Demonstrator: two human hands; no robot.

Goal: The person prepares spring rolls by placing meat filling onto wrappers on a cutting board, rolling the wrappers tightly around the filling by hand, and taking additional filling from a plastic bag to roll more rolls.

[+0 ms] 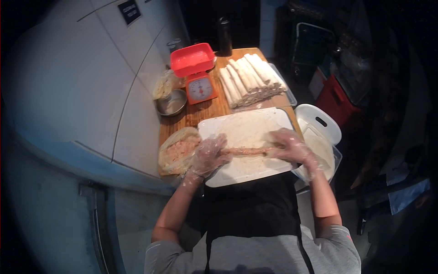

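Observation:
A long thin strip of pinkish minced filling (248, 151) lies across a pale, thin wrapper sheet (246, 125) on a white cutting board (223, 179). My left hand (210, 156), in a clear plastic glove, has its fingers closed at the strip's left end. At the opposite end, my right hand (290, 147), gloved the same way, curls its fingers and thumb around the filling. The fingertips are partly blurred. Beside my left hand sits a bag-lined bowl of minced filling (179, 150).
Behind the board, several long white rolls (251, 77) are stacked on a tray. A red kitchen scale (199, 86) and a metal bowl (172, 104) stand at the back left. To the right, a clear container holds pale sheets (318, 145), with a white lid (325, 119) behind.

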